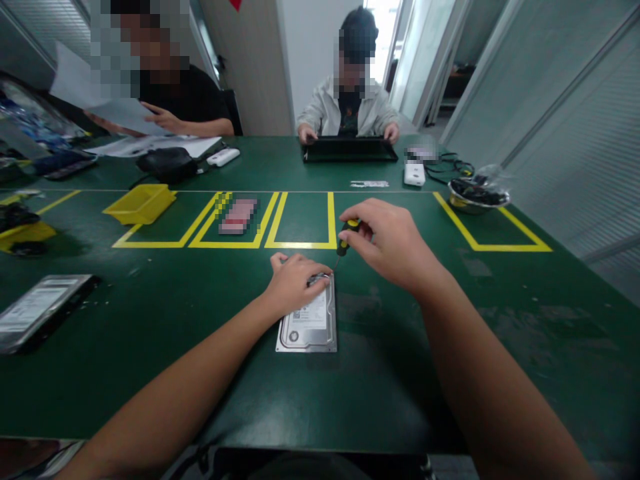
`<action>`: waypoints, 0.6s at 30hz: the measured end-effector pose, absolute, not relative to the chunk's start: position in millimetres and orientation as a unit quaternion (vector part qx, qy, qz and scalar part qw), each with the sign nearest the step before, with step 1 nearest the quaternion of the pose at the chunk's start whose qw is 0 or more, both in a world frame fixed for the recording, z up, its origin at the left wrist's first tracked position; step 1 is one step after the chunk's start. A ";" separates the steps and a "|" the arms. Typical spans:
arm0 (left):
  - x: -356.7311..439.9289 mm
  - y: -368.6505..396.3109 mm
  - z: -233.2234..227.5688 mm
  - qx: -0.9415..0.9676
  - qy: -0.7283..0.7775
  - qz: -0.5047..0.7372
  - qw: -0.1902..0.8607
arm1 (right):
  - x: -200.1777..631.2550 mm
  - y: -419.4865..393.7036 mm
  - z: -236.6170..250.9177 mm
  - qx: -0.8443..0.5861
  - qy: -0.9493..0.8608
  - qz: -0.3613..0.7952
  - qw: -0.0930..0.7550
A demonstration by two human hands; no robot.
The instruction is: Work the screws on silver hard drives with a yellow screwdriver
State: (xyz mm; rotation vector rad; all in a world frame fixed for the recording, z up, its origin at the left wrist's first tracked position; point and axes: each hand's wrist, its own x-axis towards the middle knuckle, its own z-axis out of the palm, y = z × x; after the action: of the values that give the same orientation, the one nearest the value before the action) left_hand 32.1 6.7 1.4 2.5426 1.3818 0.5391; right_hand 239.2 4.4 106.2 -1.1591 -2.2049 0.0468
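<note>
A silver hard drive [314, 330] with a white label lies flat on the green table in front of me. My left hand [299, 283] covers its far end, fingers curled over it and gripping it against the table. In my right hand [383, 240] is a small black-and-yellow screwdriver [349, 236], pinched by the handle and tilted. Its thin shaft points down at the drive's far right corner; whether the tip touches a screw is too small to tell.
Another hard drive [43, 310] lies at the left. Yellow tape outlines [300, 245] mark the table beyond my hands. A yellow bin [141, 203] stands back left, a metal bowl [477, 200] of dark parts back right. Two people sit opposite, one holding a black tray-like panel [350, 150].
</note>
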 end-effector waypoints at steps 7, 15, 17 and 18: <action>32.3 6.9 2.2 0.860 0.466 0.182 0.101 | 238.9 4.7 105.7 -0.438 -0.840 0.019 0.318; 32.0 7.5 1.4 0.860 0.465 0.183 0.100 | 238.5 4.8 106.5 -0.440 -0.839 0.015 0.318; 32.0 7.4 1.2 0.861 0.465 0.185 0.096 | 238.4 5.1 106.4 -0.439 -0.840 0.013 0.319; 32.1 7.3 1.1 0.861 0.465 0.186 0.094 | 238.5 5.2 106.3 -0.437 -0.841 0.012 0.319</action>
State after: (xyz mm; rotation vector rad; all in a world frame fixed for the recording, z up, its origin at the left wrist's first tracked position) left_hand 32.1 7.3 1.1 2.5526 1.3782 0.5502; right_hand 238.5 5.2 106.3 -1.1500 -2.2109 0.0311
